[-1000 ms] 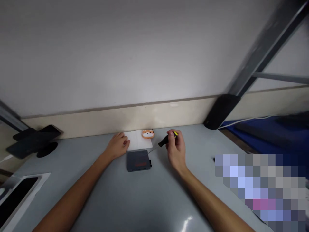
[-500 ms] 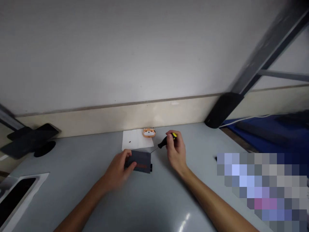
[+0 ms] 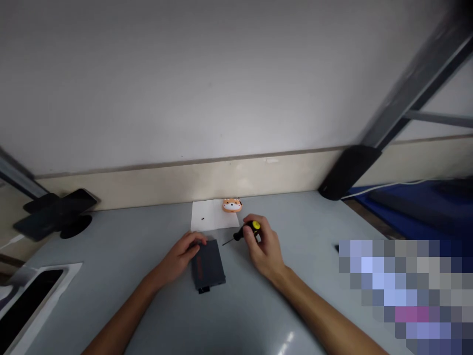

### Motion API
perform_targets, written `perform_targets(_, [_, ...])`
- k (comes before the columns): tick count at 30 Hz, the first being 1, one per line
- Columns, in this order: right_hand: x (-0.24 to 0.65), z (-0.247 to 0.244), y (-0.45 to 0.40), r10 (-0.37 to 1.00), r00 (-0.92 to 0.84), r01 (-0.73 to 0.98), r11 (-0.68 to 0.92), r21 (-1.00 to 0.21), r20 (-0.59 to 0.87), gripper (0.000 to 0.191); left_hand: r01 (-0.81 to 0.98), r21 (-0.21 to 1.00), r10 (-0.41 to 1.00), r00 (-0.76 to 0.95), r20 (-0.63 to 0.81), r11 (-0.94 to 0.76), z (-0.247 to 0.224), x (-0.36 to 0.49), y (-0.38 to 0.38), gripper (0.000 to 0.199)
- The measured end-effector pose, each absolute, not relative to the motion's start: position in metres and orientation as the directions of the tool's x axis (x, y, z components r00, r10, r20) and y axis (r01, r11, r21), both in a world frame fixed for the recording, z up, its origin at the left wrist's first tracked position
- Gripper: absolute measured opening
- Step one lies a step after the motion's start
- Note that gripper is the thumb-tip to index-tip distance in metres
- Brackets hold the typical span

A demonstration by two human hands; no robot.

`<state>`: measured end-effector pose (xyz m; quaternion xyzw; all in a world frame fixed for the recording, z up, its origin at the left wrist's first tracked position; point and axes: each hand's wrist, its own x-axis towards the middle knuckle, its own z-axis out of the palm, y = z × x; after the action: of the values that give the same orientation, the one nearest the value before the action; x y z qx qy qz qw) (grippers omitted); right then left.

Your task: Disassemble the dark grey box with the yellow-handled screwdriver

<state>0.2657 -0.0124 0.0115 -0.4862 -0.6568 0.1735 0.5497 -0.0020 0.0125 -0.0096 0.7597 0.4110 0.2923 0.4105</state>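
The left hand (image 3: 180, 257) has its fingers clamped on the dark box (image 3: 210, 266) at its 11 o'clock corner. The box is over the near-middle part of the tabletop (image 3: 166, 320), a black piece jutting from its 6 o'clock end. Whether the box lies flat or is slightly raised, I cannot tell.

At the box's 2 o'clock, the right hand (image 3: 265, 249) has its fingers closed around the screwdriver (image 3: 240, 232), black with a yellow end. Its shaft points to 8 o'clock, the tip just beside the box.

White paper (image 3: 207, 209) lies at the box's 12 o'clock, bearing a tiny dark speck (image 3: 203, 218). An orange case (image 3: 232, 205) with an animal face sits at 1 o'clock, on the paper's far edge.
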Motion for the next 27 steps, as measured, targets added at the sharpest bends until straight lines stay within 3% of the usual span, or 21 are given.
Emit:
perform_targets(5, [0.261,0.008,-0.015,0.852,-0.027,0.497,0.465,-0.732,0.523,0.018,0.387,0.856,0.864,0.487,0.127,-0.344,-0.009,-0.001,0.012,0.019])
perform_targets(10, [0.262,0.011,-0.014,0.854,-0.008,0.518,0.449,-0.728,0.521,0.018,0.378,0.856,0.86,0.491,0.137,-0.352,-0.01,-0.001,0.013,0.02])
perform_targets(19, [0.263,0.017,-0.018,0.838,0.056,0.418,0.474,-0.775,0.543,0.01,0.379,0.865,0.879,0.458,0.133,-0.328,-0.008,0.003,0.01,0.023])
perform_targets(27, [0.255,0.02,-0.026,0.865,-0.053,0.358,0.483,-0.799,0.5,0.007,0.419,0.823,0.865,0.475,0.161,-0.384,-0.006,0.002,0.008,0.015])
